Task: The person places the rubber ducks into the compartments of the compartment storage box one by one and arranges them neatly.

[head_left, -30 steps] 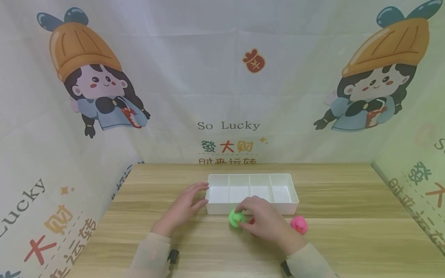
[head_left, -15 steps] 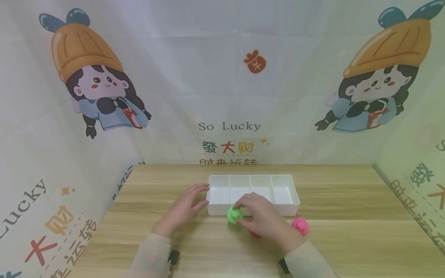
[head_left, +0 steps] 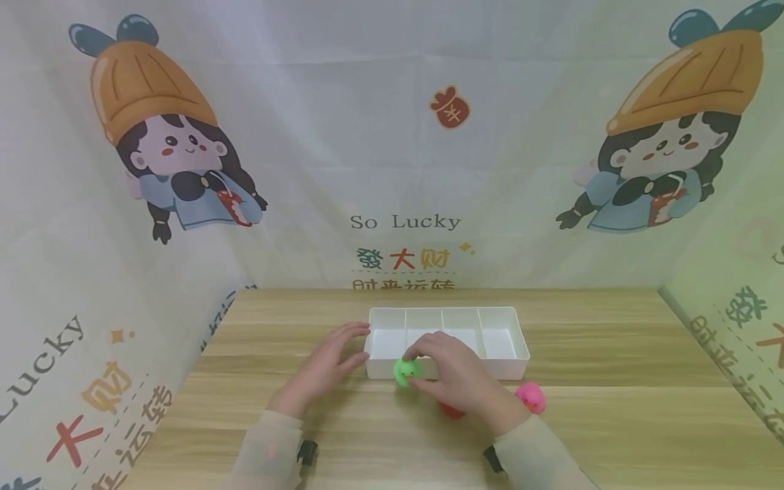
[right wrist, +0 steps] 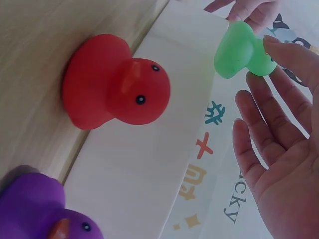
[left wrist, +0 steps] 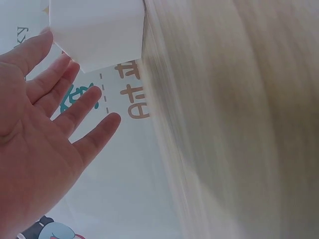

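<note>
My right hand (head_left: 456, 371) pinches a green rubber duck (head_left: 407, 372) between thumb and fingertips, lifted in front of the white box's front wall. In the right wrist view the green duck (right wrist: 239, 52) hangs off the table, the other fingers spread below it. My left hand (head_left: 327, 361) lies with fingers extended against the left end of the white box (head_left: 386, 369); the left wrist view shows its thumb and fingertips at the box (left wrist: 97, 35). A red rubber duck (right wrist: 114, 84) sits under my right hand, mostly hidden in the head view.
A pink duck (head_left: 530, 397) sits right of my right wrist. The right wrist view shows a purple-looking duck (right wrist: 45, 209); whether it is the same one, I cannot tell. The box has several compartments. A printed cloth (head_left: 294, 170) hangs behind the wooden table (head_left: 612, 422).
My right hand has moved slightly left and toward the box, raising the green duck with it. More of the red duck shows beneath the hand. The left hand stays in place.
</note>
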